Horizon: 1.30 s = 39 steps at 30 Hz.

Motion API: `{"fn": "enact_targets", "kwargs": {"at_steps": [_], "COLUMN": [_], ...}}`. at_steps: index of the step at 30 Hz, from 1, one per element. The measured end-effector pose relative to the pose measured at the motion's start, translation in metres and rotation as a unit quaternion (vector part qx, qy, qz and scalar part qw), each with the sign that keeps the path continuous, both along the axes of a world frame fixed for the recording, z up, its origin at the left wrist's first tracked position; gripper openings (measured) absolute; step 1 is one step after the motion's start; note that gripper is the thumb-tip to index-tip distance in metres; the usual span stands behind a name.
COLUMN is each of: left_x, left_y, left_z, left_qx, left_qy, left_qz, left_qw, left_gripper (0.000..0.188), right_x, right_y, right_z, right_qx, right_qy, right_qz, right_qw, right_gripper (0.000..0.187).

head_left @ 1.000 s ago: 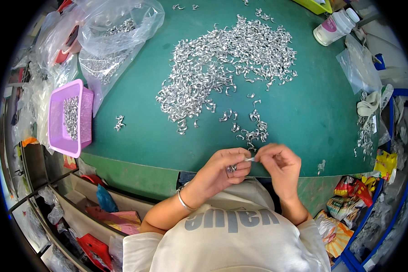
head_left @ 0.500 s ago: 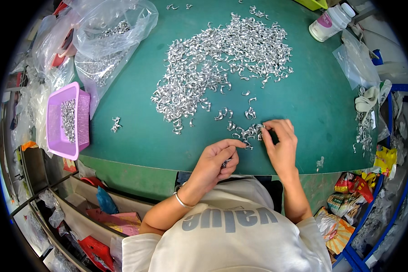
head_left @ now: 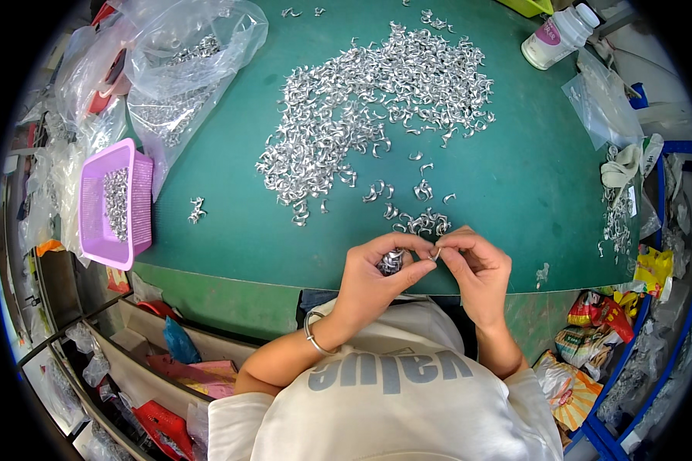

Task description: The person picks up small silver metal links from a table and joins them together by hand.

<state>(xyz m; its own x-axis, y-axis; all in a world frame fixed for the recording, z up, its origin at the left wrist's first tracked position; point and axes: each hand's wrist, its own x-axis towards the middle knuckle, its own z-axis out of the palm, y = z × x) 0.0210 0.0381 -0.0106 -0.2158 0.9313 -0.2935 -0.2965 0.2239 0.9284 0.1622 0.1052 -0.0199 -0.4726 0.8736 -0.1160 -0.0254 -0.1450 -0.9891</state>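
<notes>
A small curved silver clip (head_left: pixel 436 252) sits pinched between the fingertips of both hands just above the counter's near edge; it looks light, stiff and slick, best taken by its ends with the fingertips. The left hand (head_left: pixel 378 278) also has its grip closed on a small bunch of clips (head_left: pixel 392 263), while the right hand (head_left: pixel 478 270) has its grip closed on the single clip. A loose cluster (head_left: pixel 423 223) lies just beyond on the green counter (head_left: pixel 530 184), the big heap (head_left: pixel 369 107) toward the far edge, a purple basket (head_left: pixel 115 203) at the left edge.
</notes>
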Motion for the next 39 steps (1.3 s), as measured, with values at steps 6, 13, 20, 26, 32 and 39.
{"fn": "enact_targets", "kwargs": {"at_steps": [6, 13, 20, 26, 32, 39], "left_x": [-0.001, -0.005, -0.007, -0.008, -0.008, -0.008], "left_y": [-0.006, -0.011, -0.012, -0.015, -0.015, -0.013], "left_z": [0.005, 0.006, 0.011, 0.011, 0.014, 0.017], "left_qx": [-0.022, -0.035, -0.033, -0.046, -0.059, -0.099], "left_qy": [-0.064, -0.163, -0.241, -0.311, -0.316, -0.235], "left_qz": [0.028, 0.016, 0.010, 0.009, 0.014, 0.011], "left_qw": [0.997, 0.986, 0.970, 0.949, 0.947, 0.967], "left_gripper": [0.008, 0.009, 0.009, 0.012, 0.013, 0.012], "right_x": [-0.001, 0.000, 0.000, 0.001, 0.001, -0.003], "right_y": [-0.001, -0.007, -0.010, -0.010, -0.011, -0.019], "right_z": [0.011, 0.019, 0.017, 0.017, 0.017, 0.023], "right_qx": [0.042, -0.029, -0.283, -0.402, -0.392, -0.048], "right_qy": [0.011, 0.036, 0.175, 0.226, 0.217, 0.065], "right_qz": [0.036, 0.032, 0.056, 0.072, 0.069, 0.015], "right_qw": [0.998, 0.998, 0.941, 0.884, 0.892, 0.997], "right_gripper": [0.016, 0.013, 0.010, 0.010, 0.009, 0.015]}}
